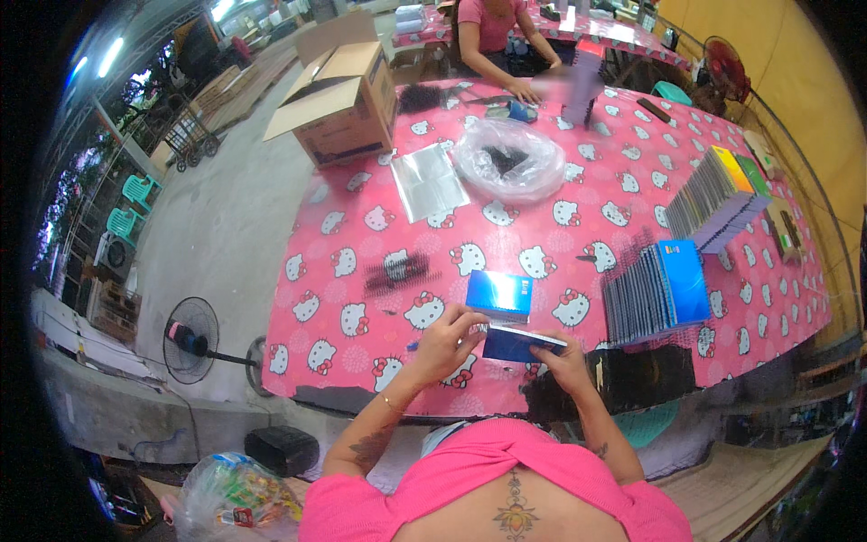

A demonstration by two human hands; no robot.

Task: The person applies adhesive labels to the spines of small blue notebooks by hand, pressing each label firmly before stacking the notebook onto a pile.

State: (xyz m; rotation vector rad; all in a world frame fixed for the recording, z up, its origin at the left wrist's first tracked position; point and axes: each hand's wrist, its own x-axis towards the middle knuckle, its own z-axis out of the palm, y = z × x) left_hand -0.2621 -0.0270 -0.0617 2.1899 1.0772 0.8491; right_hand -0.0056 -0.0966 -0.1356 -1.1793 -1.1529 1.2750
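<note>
My right hand (564,361) grips a dark blue notebook (510,347) by its right side, tilted above the table edge. At the notebook's left end, my left hand (447,345) is closed, fingertips pinched together; what lies between them is too small to make out. Just beyond the held notebook is a small stack of bright blue notebooks (500,293) lying flat. Loose black binding coils (397,274) lie in a bunch farther left. A small blue piece (413,346) rests beside my left wrist.
Rows of blue notebooks (646,294) and yellow-covered notebooks (713,199) stand at right. Toward the back are a clear plastic bag (510,163) with black coils, plastic sleeves (429,182) and an open cardboard box (348,113). Another person (495,36) works across the table. A fan (191,339) stands left.
</note>
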